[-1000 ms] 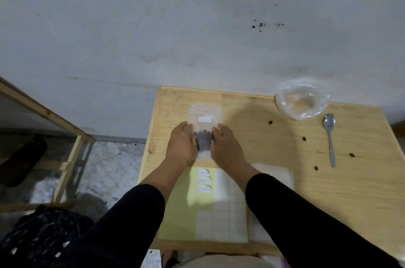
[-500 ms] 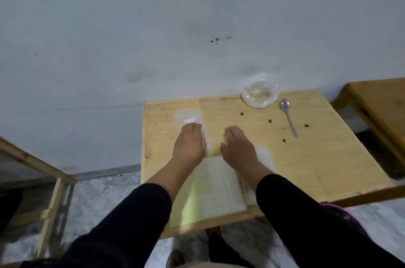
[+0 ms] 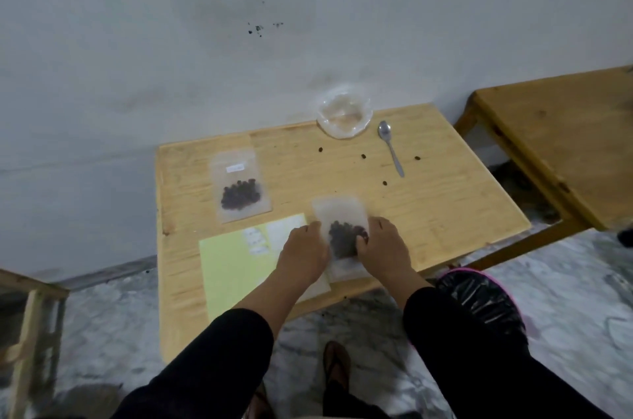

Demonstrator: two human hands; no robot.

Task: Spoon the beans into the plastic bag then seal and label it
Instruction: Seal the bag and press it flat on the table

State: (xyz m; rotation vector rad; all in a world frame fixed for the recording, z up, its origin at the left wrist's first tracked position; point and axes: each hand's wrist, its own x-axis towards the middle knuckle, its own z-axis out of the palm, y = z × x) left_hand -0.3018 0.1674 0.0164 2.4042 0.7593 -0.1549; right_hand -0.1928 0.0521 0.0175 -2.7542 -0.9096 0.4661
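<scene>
A clear plastic bag of dark beans (image 3: 344, 233) lies on the wooden table (image 3: 428, 206) near its front edge. My left hand (image 3: 303, 254) grips the bag's left side and my right hand (image 3: 385, 249) grips its right side. A second bag of beans (image 3: 240, 190), with a white label near its top, lies flat at the table's back left, apart from both hands. A metal spoon (image 3: 390, 146) rests at the back right beside a clear plastic bowl (image 3: 344, 113) that looks empty. A yellow label sheet (image 3: 233, 257) lies under my left forearm.
Several loose beans (image 3: 363, 156) are scattered on the table near the spoon. A second wooden table (image 3: 561, 141) stands to the right. A wooden frame (image 3: 30, 309) is at the left. A pink-rimmed bin with a black liner (image 3: 479, 302) sits on the marble floor.
Both hands left the labelled bag at the back left and moved right to a second bag of beans near the front edge. The camera view swung left and pulled back.
</scene>
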